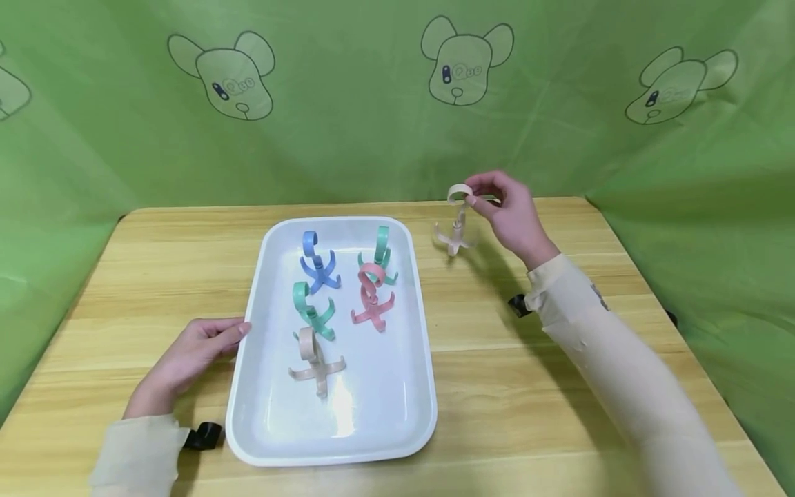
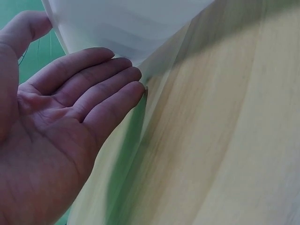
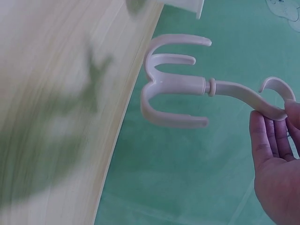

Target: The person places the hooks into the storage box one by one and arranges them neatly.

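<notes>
My right hand (image 1: 506,210) pinches a beige swivel claw hook (image 1: 458,228) by its curved top, beyond the tray's right side. In the right wrist view the hook's (image 3: 180,84) stem and upturned prongs show clearly, above the tabletop. At the left rim of a white tray (image 1: 424,345), my left hand (image 1: 199,352) grips the edge, thumb over the rim. Its other fingers (image 2: 110,105) lie nearly straight against the outer wall in the left wrist view. Inside the tray stand a blue hook (image 1: 321,271), two green hooks (image 1: 318,321), a pink hook (image 1: 373,312) and another beige hook (image 1: 319,369).
The tray sits on a wooden table (image 1: 497,414). Behind and beside the table hangs a green curtain (image 1: 348,138) printed with mouse-like heads. Black straps (image 1: 205,436) show near both wrists.
</notes>
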{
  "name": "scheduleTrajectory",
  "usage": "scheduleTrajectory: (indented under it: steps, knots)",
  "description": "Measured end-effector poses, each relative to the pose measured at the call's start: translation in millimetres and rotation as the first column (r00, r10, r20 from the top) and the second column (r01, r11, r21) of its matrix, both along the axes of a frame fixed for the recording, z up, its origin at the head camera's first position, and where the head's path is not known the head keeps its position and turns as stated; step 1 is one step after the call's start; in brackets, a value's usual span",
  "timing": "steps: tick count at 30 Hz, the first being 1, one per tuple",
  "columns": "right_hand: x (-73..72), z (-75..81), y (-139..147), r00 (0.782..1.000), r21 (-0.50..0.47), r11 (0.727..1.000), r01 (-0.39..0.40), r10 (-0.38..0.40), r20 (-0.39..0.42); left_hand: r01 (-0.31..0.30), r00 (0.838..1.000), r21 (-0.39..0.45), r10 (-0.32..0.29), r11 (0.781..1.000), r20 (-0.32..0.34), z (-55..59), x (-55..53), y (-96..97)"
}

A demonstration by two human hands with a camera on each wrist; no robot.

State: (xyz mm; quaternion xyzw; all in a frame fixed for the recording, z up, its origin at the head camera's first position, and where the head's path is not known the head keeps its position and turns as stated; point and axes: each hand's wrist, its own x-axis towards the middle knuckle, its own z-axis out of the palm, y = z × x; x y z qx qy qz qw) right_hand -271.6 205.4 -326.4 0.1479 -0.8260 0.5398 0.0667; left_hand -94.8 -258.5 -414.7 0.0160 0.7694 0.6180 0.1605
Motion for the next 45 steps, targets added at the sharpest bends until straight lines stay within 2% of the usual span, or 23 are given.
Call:
scheduleTrajectory:
  steps: [13, 27, 40, 45]
  knots:
    - [30.1, 2.9, 1.6, 1.000, -0.019, 1.000, -0.020, 0.020, 0.001, 0.002, 1.000, -0.013, -0.002, 1.000, 0.004, -0.6, -0.8, 2.5]
    - [49.1, 1.0, -0.1, 0.997, -0.023, 0.996, -0.083, 0.083, 0.003, -0.007, 1.000, -0.025, 0.008, 1.000, 0.004, -0.5, -0.4, -0.2]
    - [82.8, 20.2, -2.9, 0.986, -0.084, 0.984, -0.157, 0.150, -0.077, -0.005, 1.000, -0.036, 0.005, 0.999, 0.013, 0.0, -0.4, -0.1]
    - [95.3, 25.9, -4.0, 0.974, -0.128, 0.969, -0.212, 0.199, -0.109, -0.007, 1.000, -0.041, 0.008, 0.999, 0.014, 0.7, -0.2, 0.8]
